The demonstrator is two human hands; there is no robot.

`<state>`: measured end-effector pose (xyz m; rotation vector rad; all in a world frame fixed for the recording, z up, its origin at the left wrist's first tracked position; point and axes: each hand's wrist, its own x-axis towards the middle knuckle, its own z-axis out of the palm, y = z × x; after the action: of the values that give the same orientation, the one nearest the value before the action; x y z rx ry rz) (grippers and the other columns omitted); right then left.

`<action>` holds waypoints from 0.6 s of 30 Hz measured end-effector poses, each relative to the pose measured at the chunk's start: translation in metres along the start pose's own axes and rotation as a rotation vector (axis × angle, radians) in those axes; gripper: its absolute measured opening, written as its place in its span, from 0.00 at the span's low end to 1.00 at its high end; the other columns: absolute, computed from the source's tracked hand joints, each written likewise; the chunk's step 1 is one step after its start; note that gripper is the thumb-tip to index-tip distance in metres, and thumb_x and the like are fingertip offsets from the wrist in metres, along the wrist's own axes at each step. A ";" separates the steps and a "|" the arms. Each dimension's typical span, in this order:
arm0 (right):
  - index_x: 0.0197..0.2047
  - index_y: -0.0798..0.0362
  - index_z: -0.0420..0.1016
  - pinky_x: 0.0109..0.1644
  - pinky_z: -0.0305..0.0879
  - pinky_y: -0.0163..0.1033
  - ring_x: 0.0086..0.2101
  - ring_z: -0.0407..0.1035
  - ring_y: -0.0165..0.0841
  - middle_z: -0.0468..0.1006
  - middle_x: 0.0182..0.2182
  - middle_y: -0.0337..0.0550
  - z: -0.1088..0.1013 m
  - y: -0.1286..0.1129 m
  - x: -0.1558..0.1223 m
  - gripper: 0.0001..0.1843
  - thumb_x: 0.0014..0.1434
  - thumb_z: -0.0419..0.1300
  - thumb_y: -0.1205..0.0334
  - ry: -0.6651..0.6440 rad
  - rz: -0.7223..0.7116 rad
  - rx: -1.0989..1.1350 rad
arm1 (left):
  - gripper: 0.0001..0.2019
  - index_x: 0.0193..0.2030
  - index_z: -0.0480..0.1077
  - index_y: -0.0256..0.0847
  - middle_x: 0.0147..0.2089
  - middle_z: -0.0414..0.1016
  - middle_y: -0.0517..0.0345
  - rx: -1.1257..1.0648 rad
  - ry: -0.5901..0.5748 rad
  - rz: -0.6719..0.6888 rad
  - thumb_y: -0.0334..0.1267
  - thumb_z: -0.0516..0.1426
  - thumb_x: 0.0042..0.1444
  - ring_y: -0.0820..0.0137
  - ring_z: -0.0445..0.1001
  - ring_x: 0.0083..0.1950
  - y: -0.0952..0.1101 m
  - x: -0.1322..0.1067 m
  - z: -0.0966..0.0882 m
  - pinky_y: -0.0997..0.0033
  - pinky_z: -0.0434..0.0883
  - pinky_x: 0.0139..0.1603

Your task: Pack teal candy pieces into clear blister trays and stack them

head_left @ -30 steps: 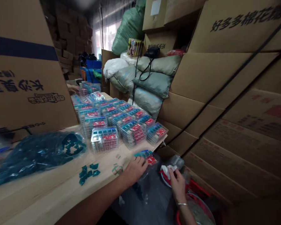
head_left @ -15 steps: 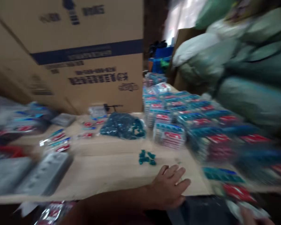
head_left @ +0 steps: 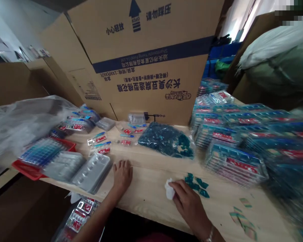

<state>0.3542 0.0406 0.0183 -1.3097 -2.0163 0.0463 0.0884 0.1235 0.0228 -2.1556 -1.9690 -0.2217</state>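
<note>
My right hand (head_left: 189, 202) pinches a crumpled white tissue or cloth (head_left: 170, 190) just above or on the wooden table; I cannot tell which. Close to its fingertips lie several small dark green packets (head_left: 197, 184). My left hand (head_left: 123, 175) rests on the table with its fingers slightly bent and apart, nothing visible in it. Just left of that hand is a stack of clear plastic trays (head_left: 93, 172) with moulded hollows. Behind both hands sits a clear bag (head_left: 164, 138) of dark green packets.
Stacked filled blister packs (head_left: 237, 164) line the right side. A large cardboard box (head_left: 146, 77) stands behind. At left is a red basket (head_left: 27, 169) holding clear packaging. Striped small packets (head_left: 243, 222) lie near the front right, and flat labelled packs (head_left: 101, 148) lie centre left.
The view has swung left. My left hand has moved left across the table to beside the clear trays. My right hand has come in from the lower right with the white tissue or cloth.
</note>
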 end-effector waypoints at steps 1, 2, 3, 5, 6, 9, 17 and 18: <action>0.45 0.52 0.71 0.41 0.70 0.40 0.39 0.71 0.37 0.74 0.38 0.47 0.009 0.002 0.008 0.18 0.54 0.48 0.75 -0.039 -0.002 -0.063 | 0.14 0.49 0.68 0.34 0.46 0.73 0.44 -0.006 0.010 0.012 0.35 0.49 0.59 0.55 0.67 0.51 0.002 -0.001 0.001 0.52 0.61 0.52; 0.44 0.54 0.72 0.43 0.70 0.42 0.40 0.70 0.39 0.74 0.39 0.49 0.016 0.004 0.015 0.20 0.52 0.48 0.76 -0.071 0.006 -0.131 | 0.12 0.45 0.70 0.35 0.43 0.73 0.46 -0.009 0.013 0.024 0.34 0.49 0.59 0.56 0.68 0.48 0.003 0.000 0.002 0.54 0.62 0.49; 0.45 0.55 0.72 0.45 0.69 0.45 0.42 0.69 0.41 0.74 0.41 0.52 0.023 0.005 0.019 0.21 0.50 0.48 0.78 -0.095 0.022 -0.195 | 0.10 0.41 0.71 0.36 0.40 0.74 0.47 -0.009 0.012 0.038 0.34 0.49 0.59 0.57 0.68 0.46 0.004 0.002 0.003 0.56 0.63 0.47; 0.49 0.56 0.70 0.50 0.66 0.50 0.48 0.65 0.44 0.71 0.48 0.55 0.033 0.005 0.026 0.26 0.47 0.48 0.80 -0.118 0.051 -0.277 | 0.10 0.34 0.71 0.38 0.36 0.73 0.50 -0.014 0.007 0.106 0.31 0.49 0.58 0.59 0.68 0.42 0.001 0.006 0.006 0.59 0.63 0.42; 0.51 0.57 0.69 0.53 0.63 0.51 0.51 0.63 0.45 0.68 0.51 0.56 0.037 0.003 0.029 0.28 0.46 0.48 0.81 -0.127 0.056 -0.282 | 0.10 0.32 0.71 0.38 0.34 0.73 0.50 -0.022 0.017 0.142 0.30 0.49 0.58 0.60 0.68 0.40 -0.001 0.008 0.007 0.61 0.63 0.41; 0.52 0.56 0.67 0.58 0.59 0.47 0.54 0.59 0.41 0.66 0.54 0.53 0.047 -0.010 0.048 0.30 0.46 0.48 0.81 -0.202 0.015 -0.176 | 0.10 0.30 0.68 0.39 0.31 0.71 0.53 -0.098 0.134 0.215 0.27 0.49 0.58 0.63 0.68 0.35 -0.007 -0.001 0.003 0.64 0.63 0.37; 0.43 0.54 0.70 0.47 0.64 0.34 0.41 0.67 0.30 0.72 0.44 0.44 0.128 -0.035 0.171 0.17 0.52 0.50 0.76 -0.373 -0.096 0.020 | 0.12 0.33 0.66 0.41 0.26 0.71 0.55 -0.402 0.545 0.434 0.26 0.44 0.58 0.69 0.70 0.28 -0.006 -0.085 -0.009 0.68 0.66 0.31; 0.43 0.53 0.70 0.46 0.64 0.33 0.40 0.68 0.30 0.72 0.43 0.43 0.140 -0.038 0.186 0.17 0.53 0.50 0.77 -0.358 -0.110 0.011 | 0.12 0.32 0.66 0.42 0.26 0.72 0.56 -0.381 0.578 0.443 0.26 0.44 0.57 0.69 0.71 0.27 -0.006 -0.093 -0.005 0.68 0.68 0.31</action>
<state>0.2015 0.2198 0.0311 -1.2491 -2.3810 0.2571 0.0734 0.0330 0.0049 -2.3161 -1.1719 -1.0690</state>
